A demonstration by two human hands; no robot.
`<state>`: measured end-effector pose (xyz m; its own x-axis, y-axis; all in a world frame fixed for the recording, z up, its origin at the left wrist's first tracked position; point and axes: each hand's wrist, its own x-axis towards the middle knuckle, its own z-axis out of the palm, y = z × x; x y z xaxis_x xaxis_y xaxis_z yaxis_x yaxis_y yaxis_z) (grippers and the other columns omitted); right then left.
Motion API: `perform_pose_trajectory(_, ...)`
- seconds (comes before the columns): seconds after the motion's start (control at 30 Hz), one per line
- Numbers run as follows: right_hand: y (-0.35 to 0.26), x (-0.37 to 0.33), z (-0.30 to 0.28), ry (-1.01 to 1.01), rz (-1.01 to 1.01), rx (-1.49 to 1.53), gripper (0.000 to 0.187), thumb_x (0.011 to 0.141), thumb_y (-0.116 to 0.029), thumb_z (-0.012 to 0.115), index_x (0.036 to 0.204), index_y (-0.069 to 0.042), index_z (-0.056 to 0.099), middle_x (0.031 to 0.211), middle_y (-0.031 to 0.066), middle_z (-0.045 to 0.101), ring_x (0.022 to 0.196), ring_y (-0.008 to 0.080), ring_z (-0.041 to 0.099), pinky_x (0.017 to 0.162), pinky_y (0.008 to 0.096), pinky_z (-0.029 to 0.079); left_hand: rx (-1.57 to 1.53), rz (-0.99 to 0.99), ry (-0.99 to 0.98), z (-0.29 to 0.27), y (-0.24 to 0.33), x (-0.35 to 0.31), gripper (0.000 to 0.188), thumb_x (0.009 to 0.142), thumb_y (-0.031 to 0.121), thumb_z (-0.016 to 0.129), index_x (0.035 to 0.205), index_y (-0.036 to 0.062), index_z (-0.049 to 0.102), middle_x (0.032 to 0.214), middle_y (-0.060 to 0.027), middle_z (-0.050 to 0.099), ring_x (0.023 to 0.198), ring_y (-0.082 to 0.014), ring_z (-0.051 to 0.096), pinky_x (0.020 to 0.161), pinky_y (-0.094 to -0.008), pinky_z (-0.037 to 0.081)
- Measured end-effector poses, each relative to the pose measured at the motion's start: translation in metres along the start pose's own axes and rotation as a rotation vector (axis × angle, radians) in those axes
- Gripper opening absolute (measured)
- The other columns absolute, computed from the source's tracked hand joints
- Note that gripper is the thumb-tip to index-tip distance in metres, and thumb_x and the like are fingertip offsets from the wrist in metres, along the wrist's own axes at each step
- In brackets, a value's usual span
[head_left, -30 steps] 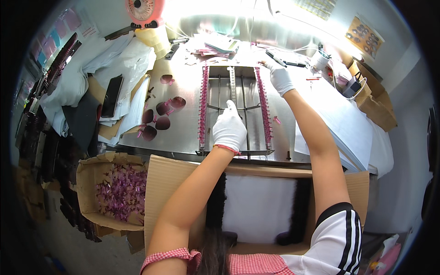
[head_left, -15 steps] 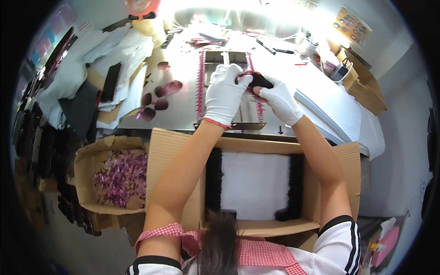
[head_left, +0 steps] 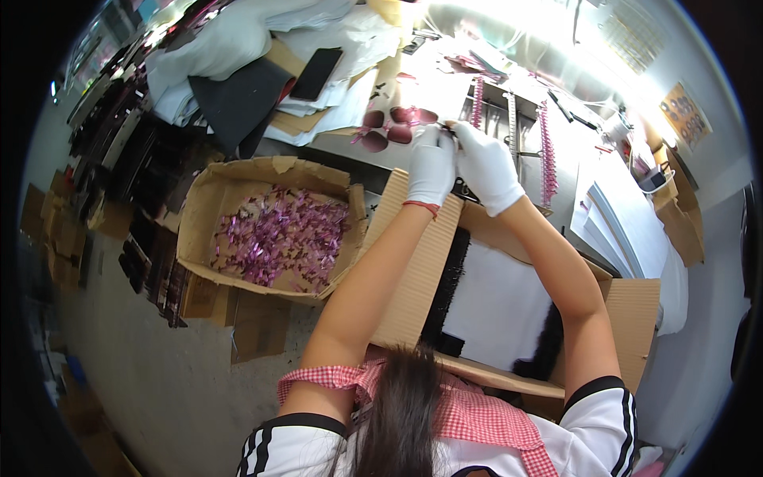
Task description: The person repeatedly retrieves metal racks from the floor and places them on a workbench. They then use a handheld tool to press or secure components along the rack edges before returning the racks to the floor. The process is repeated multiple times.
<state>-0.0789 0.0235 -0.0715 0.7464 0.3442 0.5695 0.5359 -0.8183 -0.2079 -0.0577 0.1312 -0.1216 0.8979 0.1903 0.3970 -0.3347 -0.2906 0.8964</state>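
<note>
Both my hands wear white gloves and meet over the metal worktop, just above the near edge. My left hand point(head_left: 433, 168) is closed with its fingers pressed together beside the right. My right hand point(head_left: 486, 165) is closed too, its fingertips touching those of the left. Between the fingertips shows a sliver of something dark point(head_left: 448, 125), mostly hidden by the gloves. Directly left of my hands lie several sunglasses fronts with pinkish-brown lenses point(head_left: 387, 139). To the right stands a metal rack edged with rows of small pink pieces point(head_left: 548, 151).
A cardboard box of shiny purple pieces point(head_left: 278, 238) stands at the left. Below my forearms, a larger open carton point(head_left: 401, 278) holds a white sheet point(head_left: 493, 298) between black bristly strips. A black phone point(head_left: 316, 74) lies on papers; white sheets point(head_left: 608, 207) lie at the right.
My view has swung to the left. Both hands have moved left from over the rack to beside the sunglasses fronts; the dark thing between them shows less than before.
</note>
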Motion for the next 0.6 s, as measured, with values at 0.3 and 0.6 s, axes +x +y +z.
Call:
perform_pose_trajectory(0.3, -0.070, 0.042, 0.032, 0.132, -0.221, 0.248, 0.032, 0.082, -0.003, 0.061, 0.113, -0.009, 0.064, 0.091, 0.0110, 0.069, 0.080, 0.0274, 0.069, 0.072, 0.0365, 0.055, -0.788, -0.376, 0.532, -0.064, 0.010, -0.009, 0.016, 0.099, 0.022, 0.054, 0.093, 0.0078, 0.050, 0.078, -0.0001, 0.049, 0.067, -0.0107, 0.048, 0.061, -0.0268, 0.041)
perform_pose_trajectory(0.6, -0.070, 0.029, 0.029, -0.036, -0.301, 0.112, 0.017, 0.088, -0.011, 0.063, 0.104, -0.008, 0.066, 0.077, 0.0131, 0.066, 0.072, 0.0316, 0.068, 0.064, 0.0400, 0.053, 0.246, 0.262, 0.467, -0.101, -0.032, -0.019, 0.021, 0.096, 0.013, 0.056, 0.082, -0.0008, 0.050, 0.083, -0.0151, 0.051, 0.077, -0.0322, 0.051, 0.072, -0.0419, 0.045)
